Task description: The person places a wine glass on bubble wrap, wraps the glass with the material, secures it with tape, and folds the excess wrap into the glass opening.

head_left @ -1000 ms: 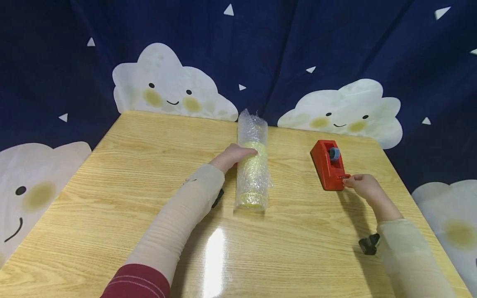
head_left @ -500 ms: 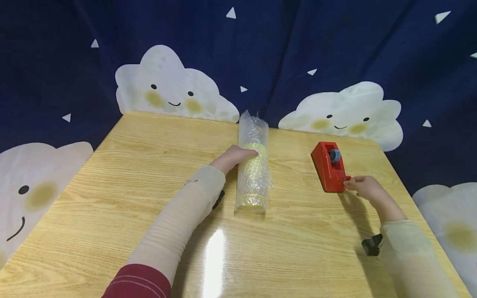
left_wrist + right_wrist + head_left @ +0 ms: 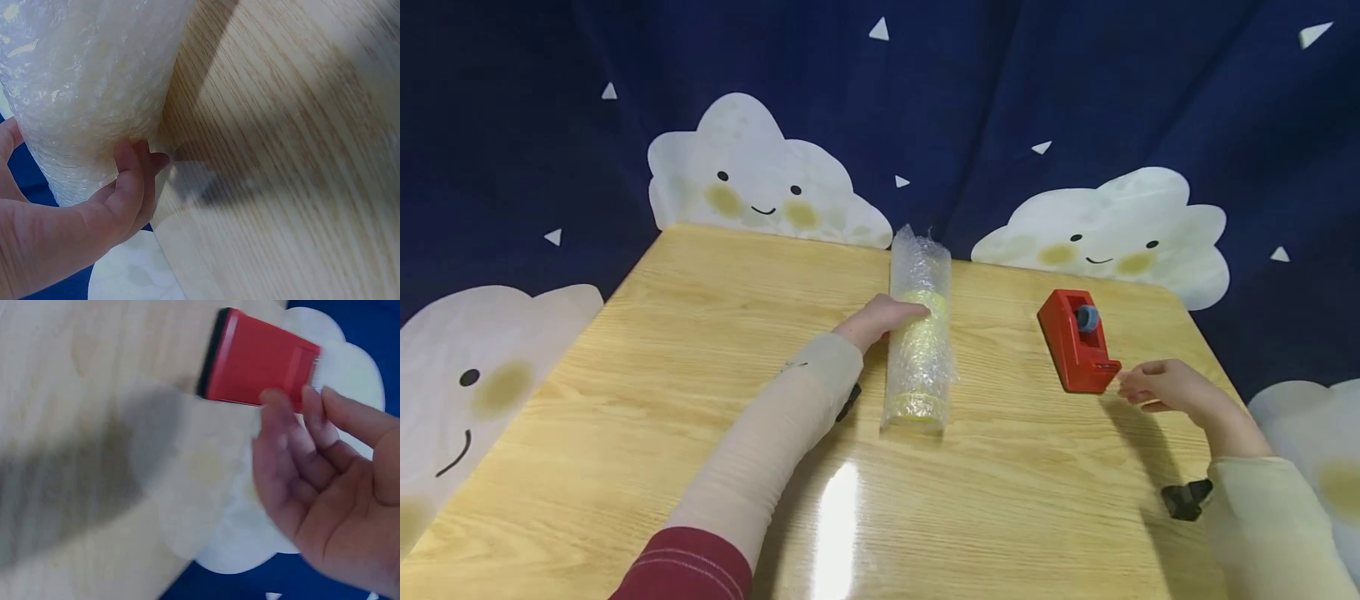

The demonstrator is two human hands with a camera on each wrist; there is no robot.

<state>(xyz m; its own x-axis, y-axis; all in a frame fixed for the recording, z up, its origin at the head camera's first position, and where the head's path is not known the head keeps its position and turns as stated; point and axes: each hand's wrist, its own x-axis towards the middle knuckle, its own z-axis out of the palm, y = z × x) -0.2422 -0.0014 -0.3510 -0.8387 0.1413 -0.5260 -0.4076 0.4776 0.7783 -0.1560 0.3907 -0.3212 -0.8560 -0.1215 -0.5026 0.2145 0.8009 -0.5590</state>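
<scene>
A cylinder-shaped yellowish object in clear bubble wrap point(image 3: 916, 358) lies lengthwise on the table. My left hand point(image 3: 883, 317) grips it from the left, thumb over the top. In the left wrist view, curled fingers point(image 3: 131, 169) press into the side of the wrap. A red tape dispenser point(image 3: 1072, 342) with a small blue-grey tape core point(image 3: 1087, 318) stands to the right. Just off its cutter end is my right hand point(image 3: 1165, 387). Up close, the right thumb and index fingertips point(image 3: 312, 397) nearly meet; I cannot tell whether they pinch any tape.
The wooden table point(image 3: 737, 333) ends at the back against a dark blue curtain point(image 3: 955, 100) printed with clouds and white triangles. Black devices are strapped at both wrists, the right one point(image 3: 1186, 500) low over the table.
My right hand has drawn back slightly to the right from the dispenser's cutter end, its fingers looser than before. The left hand keeps its hold on the wrapped object. The head view has shifted slightly.
</scene>
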